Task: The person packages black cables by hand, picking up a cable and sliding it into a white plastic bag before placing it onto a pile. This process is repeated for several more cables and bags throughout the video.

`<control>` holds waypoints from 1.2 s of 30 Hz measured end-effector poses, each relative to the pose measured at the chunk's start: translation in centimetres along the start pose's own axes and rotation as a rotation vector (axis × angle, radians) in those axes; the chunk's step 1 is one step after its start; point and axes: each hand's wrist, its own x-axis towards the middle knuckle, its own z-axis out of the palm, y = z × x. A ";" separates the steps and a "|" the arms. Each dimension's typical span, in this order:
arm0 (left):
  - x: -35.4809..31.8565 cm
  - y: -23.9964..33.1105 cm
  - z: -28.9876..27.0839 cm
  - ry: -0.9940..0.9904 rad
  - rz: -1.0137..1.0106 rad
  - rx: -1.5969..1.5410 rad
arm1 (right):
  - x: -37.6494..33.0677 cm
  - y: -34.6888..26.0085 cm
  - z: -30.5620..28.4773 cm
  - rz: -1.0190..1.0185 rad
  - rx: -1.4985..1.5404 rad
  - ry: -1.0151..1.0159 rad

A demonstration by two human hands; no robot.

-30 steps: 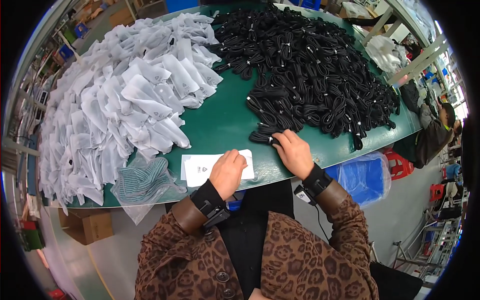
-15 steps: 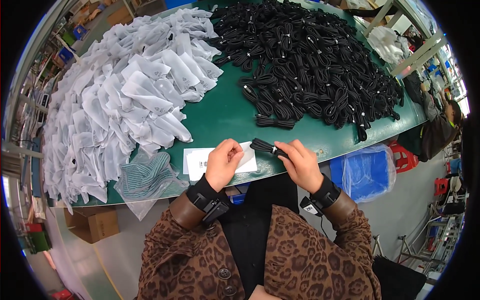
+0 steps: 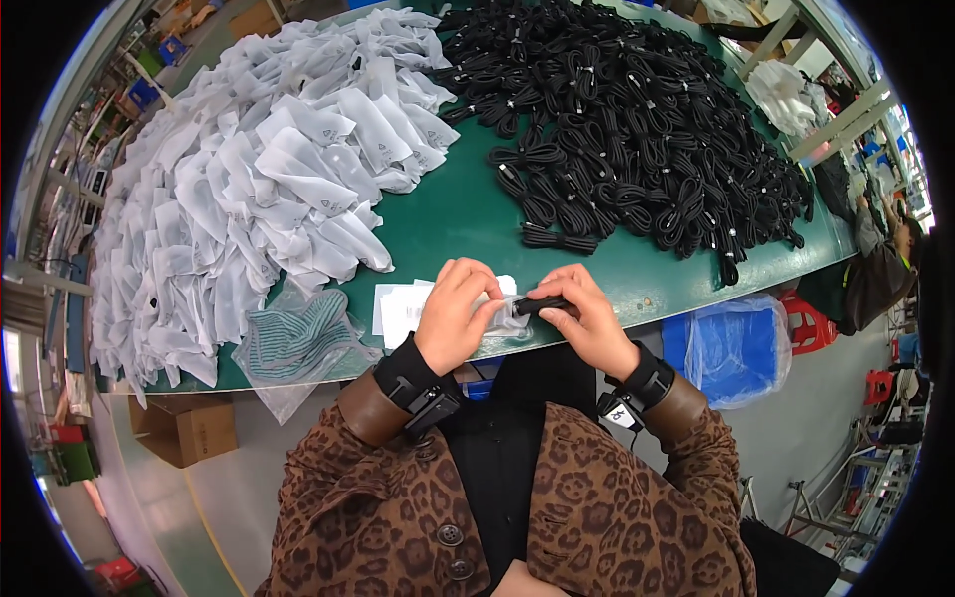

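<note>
1. Cable bundles [image 3: 637,129], black and each tied into a short coil, lie heaped across the far right of the green table [image 3: 448,224], within reach of the person's right side.
2. White pouches [image 3: 249,189], flat and translucent, are piled just as thickly on the far left, so the 2 stocks sit on opposite sides of the worker.
3. Beside the near left edge lies a clear bag of teal striped cloth [image 3: 298,338], touching the foot of the pouch heap and partly overhanging the table.
4. A blue bin lined with plastic [image 3: 736,343] stands on the floor below the table's right edge, and a cardboard box [image 3: 194,433] sits under its left.
5. At the near edge, over some white paper sheets [image 3: 403,308], the left hand [image 3: 453,318] pinches 1 clear pouch [image 3: 502,316], fingers closed on its mouth, seemingly to hold it steady.
6. The right hand [image 3: 587,323] has thumb and fingers clamped round 1 coiled black cable [image 3: 542,304], its end touching the pouch opening; the coil lies level, lined up with the pouch.
7. Both wrists carry dark straps, and a small black device [image 3: 430,403] sits on the left cuff.
</note>
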 end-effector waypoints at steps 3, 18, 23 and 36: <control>0.3 0.5 -0.8 0.044 -0.009 -0.007 | 1.4 -1.2 0.1 -0.233 -0.029 -0.017; 2.4 -0.5 -5.5 0.136 -0.437 -1.048 | 3.8 -1.8 0.1 -0.112 0.241 0.053; 3.2 -0.1 -4.6 -0.007 -0.315 -0.906 | 6.2 -4.4 1.3 -0.217 0.274 -0.045; 2.5 -1.0 -2.2 -0.003 -0.456 -1.337 | 6.4 -5.4 2.7 -0.360 -0.009 0.068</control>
